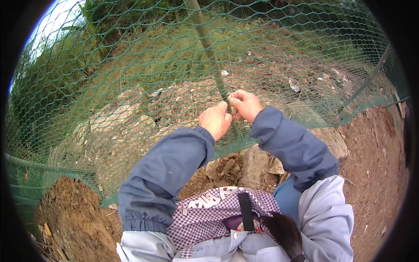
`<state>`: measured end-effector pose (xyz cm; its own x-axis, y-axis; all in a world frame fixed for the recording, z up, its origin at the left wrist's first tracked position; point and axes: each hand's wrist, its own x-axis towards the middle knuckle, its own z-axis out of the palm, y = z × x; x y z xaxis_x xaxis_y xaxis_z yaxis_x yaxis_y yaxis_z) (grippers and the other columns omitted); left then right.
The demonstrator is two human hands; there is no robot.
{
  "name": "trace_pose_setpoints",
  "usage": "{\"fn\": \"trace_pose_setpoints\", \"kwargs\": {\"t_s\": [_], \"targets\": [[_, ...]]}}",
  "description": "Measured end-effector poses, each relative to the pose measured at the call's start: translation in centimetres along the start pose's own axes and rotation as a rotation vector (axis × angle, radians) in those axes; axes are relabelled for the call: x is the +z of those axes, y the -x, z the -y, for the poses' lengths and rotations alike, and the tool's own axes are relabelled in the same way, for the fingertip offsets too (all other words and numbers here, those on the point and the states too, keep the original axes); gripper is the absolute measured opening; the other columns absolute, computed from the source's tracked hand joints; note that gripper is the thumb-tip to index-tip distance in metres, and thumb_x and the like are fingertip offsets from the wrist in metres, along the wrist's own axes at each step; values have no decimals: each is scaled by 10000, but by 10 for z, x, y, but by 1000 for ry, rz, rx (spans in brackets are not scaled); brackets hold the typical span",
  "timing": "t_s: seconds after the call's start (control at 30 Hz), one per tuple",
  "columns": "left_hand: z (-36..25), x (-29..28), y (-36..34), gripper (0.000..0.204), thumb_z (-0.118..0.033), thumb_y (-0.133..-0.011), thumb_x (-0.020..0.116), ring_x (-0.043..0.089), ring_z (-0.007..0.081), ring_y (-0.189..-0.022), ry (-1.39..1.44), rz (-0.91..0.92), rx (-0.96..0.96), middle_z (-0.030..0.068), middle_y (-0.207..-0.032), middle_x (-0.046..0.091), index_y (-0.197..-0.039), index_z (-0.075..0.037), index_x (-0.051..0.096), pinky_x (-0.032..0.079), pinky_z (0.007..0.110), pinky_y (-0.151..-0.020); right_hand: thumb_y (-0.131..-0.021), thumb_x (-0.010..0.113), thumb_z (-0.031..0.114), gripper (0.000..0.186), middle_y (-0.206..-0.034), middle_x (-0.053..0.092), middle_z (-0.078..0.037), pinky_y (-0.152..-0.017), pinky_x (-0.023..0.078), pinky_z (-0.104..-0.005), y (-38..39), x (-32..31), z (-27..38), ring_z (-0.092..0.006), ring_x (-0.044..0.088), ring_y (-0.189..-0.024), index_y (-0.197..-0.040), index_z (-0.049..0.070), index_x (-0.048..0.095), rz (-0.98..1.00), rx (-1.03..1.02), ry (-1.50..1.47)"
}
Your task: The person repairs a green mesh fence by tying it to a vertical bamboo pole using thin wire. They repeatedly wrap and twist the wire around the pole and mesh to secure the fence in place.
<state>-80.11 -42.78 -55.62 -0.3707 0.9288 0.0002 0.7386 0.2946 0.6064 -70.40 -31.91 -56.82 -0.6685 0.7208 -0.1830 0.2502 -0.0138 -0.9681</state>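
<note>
A green net (144, 65) hangs in front of me, with a bamboo-like pole (205, 41) standing against it. Both my hands are at the lower part of the pole. My left hand (215, 120) is closed just left of the pole, its fingertips curled toward it. On the other side my right hand (245, 105) pinches with thumb and forefinger, slightly higher. Something thin and pale, like a string or tie, seems to run between the hands, but it is too fine to make out surely. Dark blue sleeve covers (170, 163) reach to my wrists.
Behind the net lie rocks (115, 115), dry litter and tall grass (174, 48). The net's lower edge sags over stones (255, 166) near my feet. Bare brown soil (375, 174) slopes at the right, with an earth mound (72, 209) at the left.
</note>
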Motion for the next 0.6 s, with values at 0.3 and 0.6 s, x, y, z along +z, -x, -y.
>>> {"fn": "trace_pose_setpoints", "kwargs": {"t_s": [0.3, 0.6], "targets": [[-5, 15, 17, 111, -139, -741, 511, 567, 360, -632, 78, 9, 98, 184, -652, 564, -749, -29, 508, 438, 435, -602, -881, 546, 133, 128, -737, 598, -55, -523, 498, -285, -22, 3, -12, -128, 565, -600, -910, 9, 561, 43, 71, -215], [-10, 22, 14, 182, -152, -748, 499, 587, 387, -728, 166, 48, 73, 206, -741, 602, -882, -39, 548, 452, 478, -673, -853, 560, 66, 89, -706, 583, -75, -527, 497, -288, -24, -5, 0, -147, 567, -620, -868, -21, 572, 199, 111, -144]]}}
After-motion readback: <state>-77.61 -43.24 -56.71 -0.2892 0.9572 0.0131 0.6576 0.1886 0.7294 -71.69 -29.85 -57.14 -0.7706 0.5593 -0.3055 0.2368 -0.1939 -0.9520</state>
